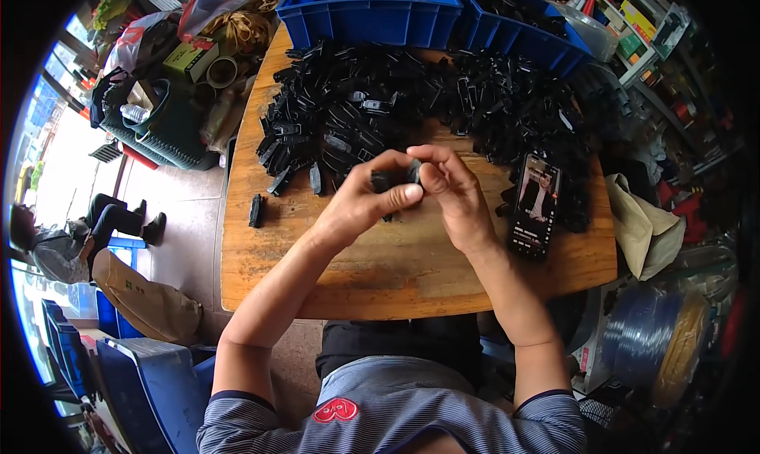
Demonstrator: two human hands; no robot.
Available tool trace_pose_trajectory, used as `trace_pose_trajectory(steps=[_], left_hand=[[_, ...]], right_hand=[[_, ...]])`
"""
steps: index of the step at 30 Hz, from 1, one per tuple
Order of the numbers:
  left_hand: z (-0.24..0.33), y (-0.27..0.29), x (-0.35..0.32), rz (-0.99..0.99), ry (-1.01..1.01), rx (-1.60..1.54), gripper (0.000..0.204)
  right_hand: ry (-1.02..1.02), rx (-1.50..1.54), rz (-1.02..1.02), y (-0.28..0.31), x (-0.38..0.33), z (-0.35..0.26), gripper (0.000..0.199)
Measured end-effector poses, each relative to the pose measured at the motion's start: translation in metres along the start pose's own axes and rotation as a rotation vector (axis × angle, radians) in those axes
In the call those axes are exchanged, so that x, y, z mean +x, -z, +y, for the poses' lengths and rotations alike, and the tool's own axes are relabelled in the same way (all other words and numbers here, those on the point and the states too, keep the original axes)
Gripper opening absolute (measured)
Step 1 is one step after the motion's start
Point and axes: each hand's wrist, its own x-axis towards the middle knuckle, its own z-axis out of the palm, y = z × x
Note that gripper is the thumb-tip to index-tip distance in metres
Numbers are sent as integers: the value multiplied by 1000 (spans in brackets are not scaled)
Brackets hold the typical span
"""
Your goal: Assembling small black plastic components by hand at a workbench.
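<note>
Over the middle of the wooden table (380, 288), my left hand (362, 202) and my right hand (455, 191) meet with fingers curled around a small black plastic part (384, 182). Both thumbs and forefingers press on it, and the fingers hide much of its shape. Just beyond my hands lies a wide heap of similar black plastic parts (340, 106), some with lighter grey faces. One loose black part (256, 210) rests apart from the heap, near the table's left edge.
A phone (535, 205) with a lit screen leans at the right. Blue bins (368, 22) stand along the far edge, the right one (507, 28) holding black parts. Bags and boxes crowd the left; wrapped spools (653, 335) stand at the lower right. Another person (67, 244) sits at far left.
</note>
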Motion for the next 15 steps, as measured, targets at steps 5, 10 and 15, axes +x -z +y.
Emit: trace_pose_trajectory(steps=[5,10,15], left_hand=[[-5,2,2,28,-10,-84,31],[18,30,6,167,-209,-144,27],[15,43,5,45,-238,504,22]], right_hand=[[260,-674,42,18,13,-1,27],[180,-1896,301,65,26,7,28],[269,-1376,41,61,16,8,21]])
